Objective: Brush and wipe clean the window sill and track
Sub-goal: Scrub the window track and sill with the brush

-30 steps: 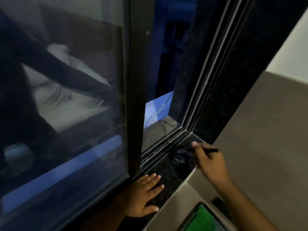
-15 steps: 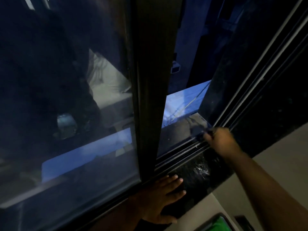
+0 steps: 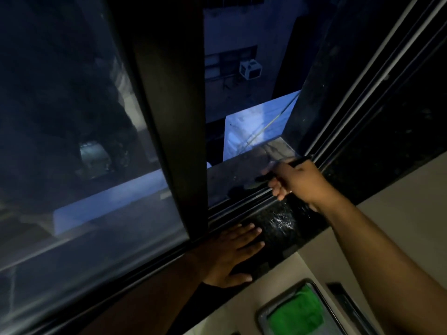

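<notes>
While left hand (image 3: 232,255) lies flat on sill (image 3: 278,228), right fingers (image 3: 278,187) grip brush (image 3: 298,162).

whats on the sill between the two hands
In the head view, only bare dark sill with a patch of pale specks lies between left hand and right hand.

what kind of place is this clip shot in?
Likely an upper-floor room in a building, at night: a sliding window stands open over a dark stone sill, and a wall-mounted AC unit shows on the facing building below.
</notes>
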